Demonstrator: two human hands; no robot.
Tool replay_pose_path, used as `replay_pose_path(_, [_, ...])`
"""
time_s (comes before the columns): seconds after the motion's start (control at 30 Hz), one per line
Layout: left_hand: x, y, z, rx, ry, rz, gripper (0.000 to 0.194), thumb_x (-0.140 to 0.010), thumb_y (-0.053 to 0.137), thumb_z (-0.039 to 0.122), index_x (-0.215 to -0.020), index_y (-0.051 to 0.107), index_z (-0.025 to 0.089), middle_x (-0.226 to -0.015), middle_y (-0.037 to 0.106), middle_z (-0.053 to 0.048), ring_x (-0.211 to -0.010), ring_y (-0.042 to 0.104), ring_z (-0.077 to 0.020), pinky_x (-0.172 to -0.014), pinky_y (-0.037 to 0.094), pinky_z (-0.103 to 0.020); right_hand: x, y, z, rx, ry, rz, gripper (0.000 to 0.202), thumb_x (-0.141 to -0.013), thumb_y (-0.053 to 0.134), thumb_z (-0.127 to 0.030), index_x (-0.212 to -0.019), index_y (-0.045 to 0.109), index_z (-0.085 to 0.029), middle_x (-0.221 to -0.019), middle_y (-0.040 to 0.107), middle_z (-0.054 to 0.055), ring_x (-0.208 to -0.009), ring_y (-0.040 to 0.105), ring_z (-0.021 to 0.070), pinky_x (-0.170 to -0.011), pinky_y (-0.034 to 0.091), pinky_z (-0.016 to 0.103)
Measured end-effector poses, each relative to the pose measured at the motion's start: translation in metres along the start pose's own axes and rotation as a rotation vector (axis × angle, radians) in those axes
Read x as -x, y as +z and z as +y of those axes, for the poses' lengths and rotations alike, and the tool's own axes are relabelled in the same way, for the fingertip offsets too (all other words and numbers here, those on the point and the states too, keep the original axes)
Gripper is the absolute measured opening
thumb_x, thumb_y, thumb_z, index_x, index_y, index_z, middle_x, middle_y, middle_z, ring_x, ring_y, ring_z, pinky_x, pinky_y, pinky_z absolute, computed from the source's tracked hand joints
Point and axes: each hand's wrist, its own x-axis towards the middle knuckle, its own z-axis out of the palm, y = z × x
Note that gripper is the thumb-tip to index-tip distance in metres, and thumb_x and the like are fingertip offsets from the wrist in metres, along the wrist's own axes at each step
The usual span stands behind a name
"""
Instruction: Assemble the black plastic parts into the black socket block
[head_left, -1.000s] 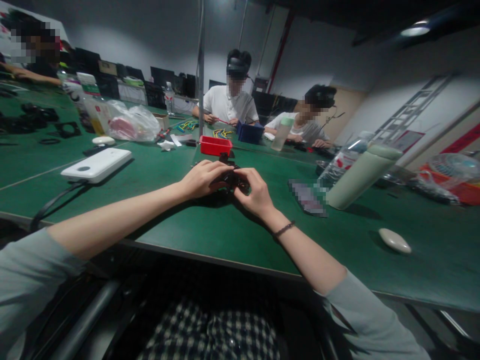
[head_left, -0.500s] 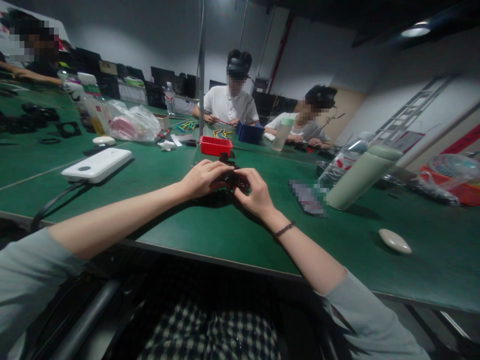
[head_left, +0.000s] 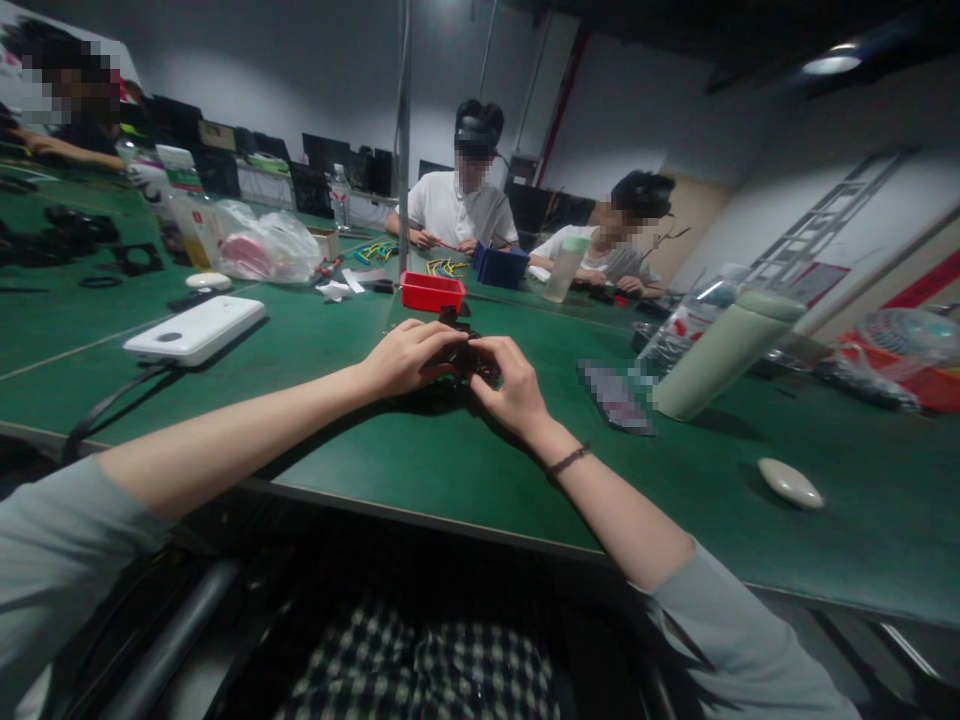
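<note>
Both my hands grip a small black mechanical assembly (head_left: 459, 352) low over the green table (head_left: 480, 480), straight ahead of me. My left hand (head_left: 409, 358) curls over its left side with the fingertips on top. On the right side, my right hand (head_left: 508, 380) closes on it between thumb and fingers. A dark upright piece sticks up at the far side of the assembly. Much of it is hidden behind my fingers, so its exact kind does not show. Just beyond stands a red bin (head_left: 433, 292).
Left lie a white power bank (head_left: 196, 330) with a black cable and a plastic bag (head_left: 262, 245). To the right are a phone (head_left: 616, 397), a tilted green flask (head_left: 727, 355) and a pale oval object (head_left: 790, 483). Several people sit around the table, some behind a blue bin (head_left: 501, 266).
</note>
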Motion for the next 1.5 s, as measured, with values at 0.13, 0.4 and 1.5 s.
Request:
replay_pose_path(0.13, [-0.0003, -0.0004, 0.0004, -0.001, 0.004, 0.011, 0.035, -0.095, 0.054, 0.034, -0.121, 0.054, 0.011, -0.108, 0.069, -0.014, -0.094, 0.067, -0.0222, -0.081, 0.050, -0.035, 0.0002, -0.0002, 0.0003, 0.000, -0.011, 0.003, 0.034, -0.079, 0.056, -0.009, -0.111, 0.057, -0.021, -0.106, 0.063, 0.009, -0.101, 0.061, 0.0233, -0.086, 0.054, 0.039])
replay_pose_path(0.4, [-0.0005, 0.0001, 0.0008, 0.009, 0.016, 0.013, 0.037, -0.093, 0.056, 0.037, -0.119, 0.055, 0.010, -0.108, 0.069, -0.014, -0.093, 0.068, -0.0235, -0.080, 0.049, -0.035, 0.0000, 0.0000, -0.0005, 0.008, -0.015, 0.005, 0.035, -0.079, 0.055, -0.008, -0.111, 0.057, -0.021, -0.107, 0.064, 0.008, -0.102, 0.061, 0.0233, -0.087, 0.054, 0.040])
replay_pose_path(1.5, [-0.0015, -0.0009, 0.0039, -0.002, -0.083, -0.050, 0.035, -0.089, 0.055, 0.040, -0.112, 0.056, 0.014, -0.103, 0.070, -0.012, -0.092, 0.066, -0.0234, -0.084, 0.047, -0.037, -0.0009, -0.0005, -0.0016, 0.023, 0.034, -0.022, 0.036, -0.077, 0.054, -0.011, -0.111, 0.057, -0.022, -0.107, 0.064, 0.008, -0.100, 0.061, 0.0237, -0.087, 0.053, 0.040])
